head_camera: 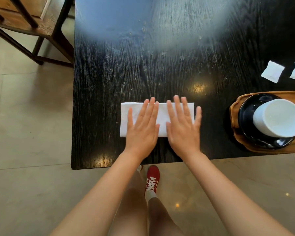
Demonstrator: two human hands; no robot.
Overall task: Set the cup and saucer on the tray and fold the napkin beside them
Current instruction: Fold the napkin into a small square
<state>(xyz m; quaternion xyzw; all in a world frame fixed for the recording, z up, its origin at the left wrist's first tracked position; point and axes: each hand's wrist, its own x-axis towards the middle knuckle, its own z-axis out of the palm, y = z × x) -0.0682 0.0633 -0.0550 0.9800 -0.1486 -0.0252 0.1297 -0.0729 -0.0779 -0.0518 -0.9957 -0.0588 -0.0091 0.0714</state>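
Napkin (162,116), white cloth folded to a rectangle, lies on dark grained surface (109,74); left hand (142,126) and right hand (183,126) press it, fingers straight, gripping nothing.

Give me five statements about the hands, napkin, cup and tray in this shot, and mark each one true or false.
1. Both hands, left hand and right hand, lie flat on the white napkin. True.
2. The cup stands on the bare table. False: it sits on the dark saucer.
3. The saucer rests on the wooden tray. True.
4. The napkin lies on the tray. False: it lies on the black table, left of the tray.
5. The left hand pinches a napkin corner. False: its fingers are straight, pressing down.
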